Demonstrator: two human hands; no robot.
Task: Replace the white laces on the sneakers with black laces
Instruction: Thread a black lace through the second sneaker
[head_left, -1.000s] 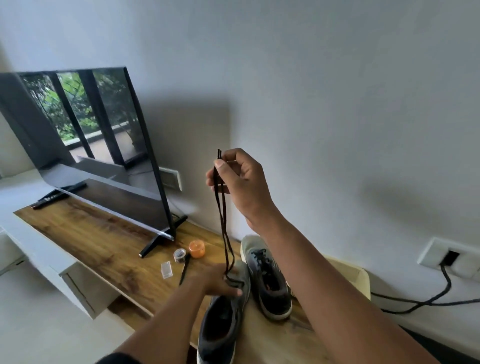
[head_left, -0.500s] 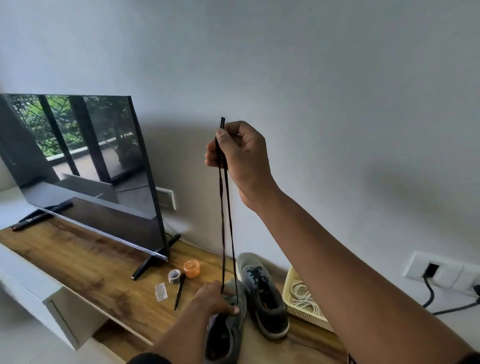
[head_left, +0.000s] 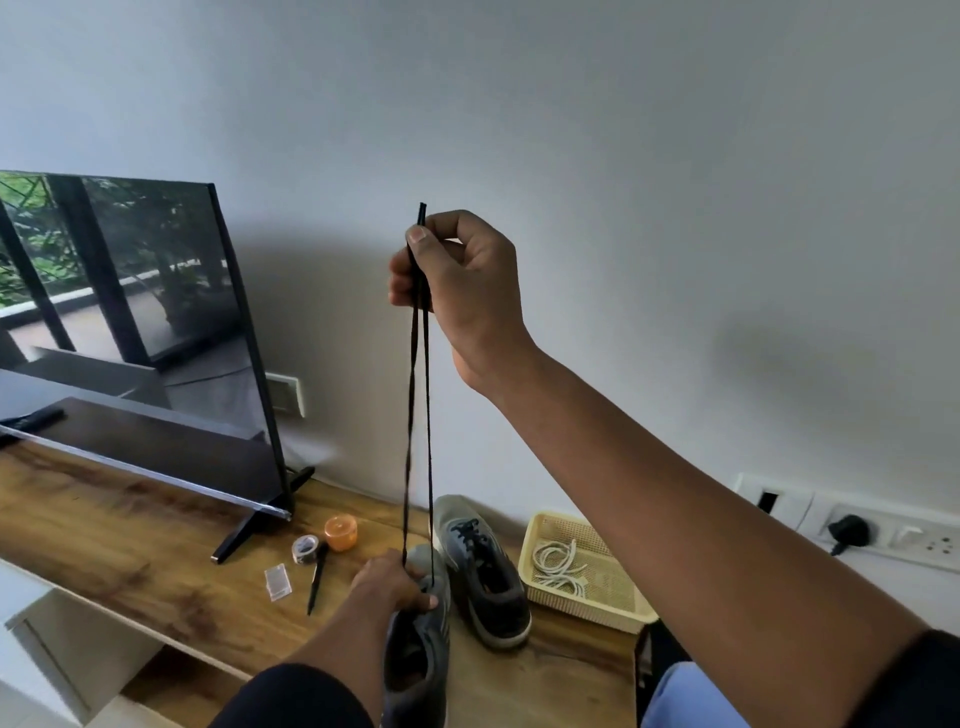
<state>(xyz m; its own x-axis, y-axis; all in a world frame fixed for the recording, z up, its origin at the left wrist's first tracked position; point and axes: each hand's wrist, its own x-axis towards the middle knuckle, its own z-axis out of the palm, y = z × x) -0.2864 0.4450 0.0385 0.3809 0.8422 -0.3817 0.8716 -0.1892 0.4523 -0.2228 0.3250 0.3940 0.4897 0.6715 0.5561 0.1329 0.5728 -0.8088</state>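
- You're in a home living room: flat-screen television (head_left: 119, 322) standing on a wooden surface (head_left: 130, 540).
- Plain wall with switch sockets (head_left: 883, 530); household clutter nearby.

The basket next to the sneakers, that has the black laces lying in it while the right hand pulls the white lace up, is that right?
The colours are swapped. The head view shows white laces lying in the basket, and the right hand pulling a black lace up from the sneaker.

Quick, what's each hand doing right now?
Left hand: gripping the near sneaker.
Right hand: pinching both ends of the black lace, held up high.
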